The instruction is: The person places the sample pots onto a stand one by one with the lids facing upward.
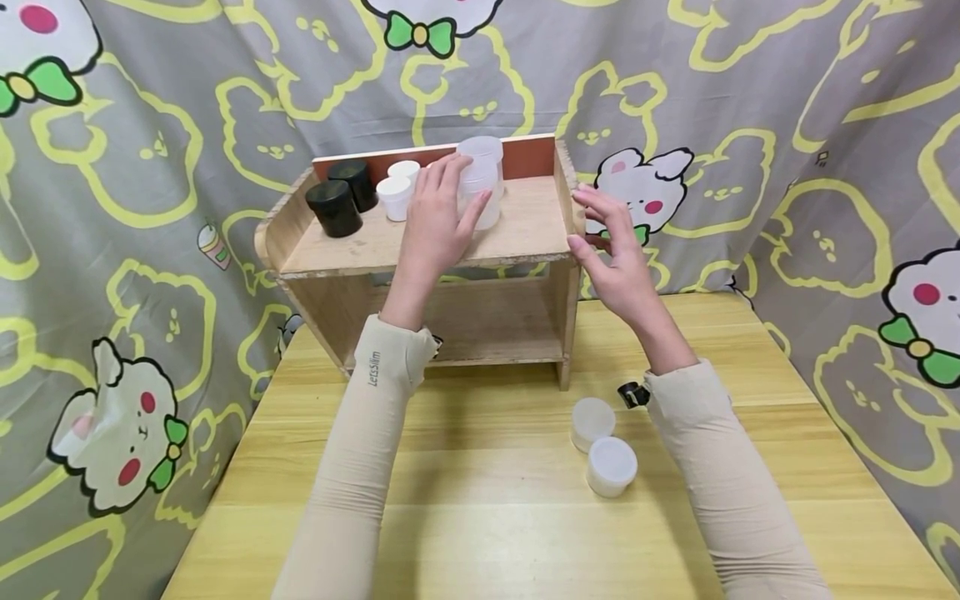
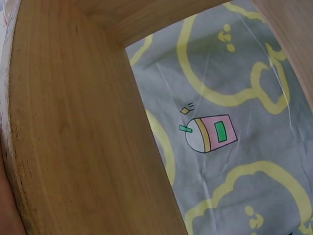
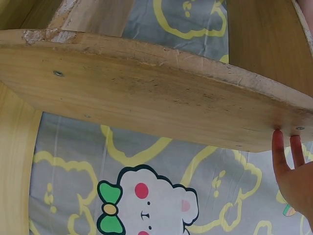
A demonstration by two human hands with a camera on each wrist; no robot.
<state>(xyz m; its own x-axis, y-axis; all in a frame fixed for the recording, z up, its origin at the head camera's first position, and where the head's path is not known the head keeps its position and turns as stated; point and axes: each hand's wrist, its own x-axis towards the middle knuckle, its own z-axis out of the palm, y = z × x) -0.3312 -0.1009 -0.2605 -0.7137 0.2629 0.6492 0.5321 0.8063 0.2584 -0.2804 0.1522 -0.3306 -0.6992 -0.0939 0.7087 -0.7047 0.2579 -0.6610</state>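
Observation:
My left hand (image 1: 437, 221) is over the shelf top and holds a translucent plastic jar (image 1: 486, 212), thumb across its front and fingers at its left. Another translucent jar (image 1: 483, 148) shows close behind; whether the two touch is hard to tell. My right hand (image 1: 617, 254) touches the outer face of the right side panel (image 1: 566, 192) of the small wooden shelf (image 1: 360, 258), fingers loosely bent. In the right wrist view, two fingertips of that hand (image 3: 296, 181) rest against the panel. The left wrist view shows mostly bare wood and curtain.
Left on the shelf top stand two black jars (image 1: 334, 208) and two white jars (image 1: 394, 198). Two more translucent lidded jars (image 1: 612, 467) sit on the wooden table (image 1: 495, 517) near my right forearm. A patterned curtain (image 1: 180, 275) surrounds the table's back and sides.

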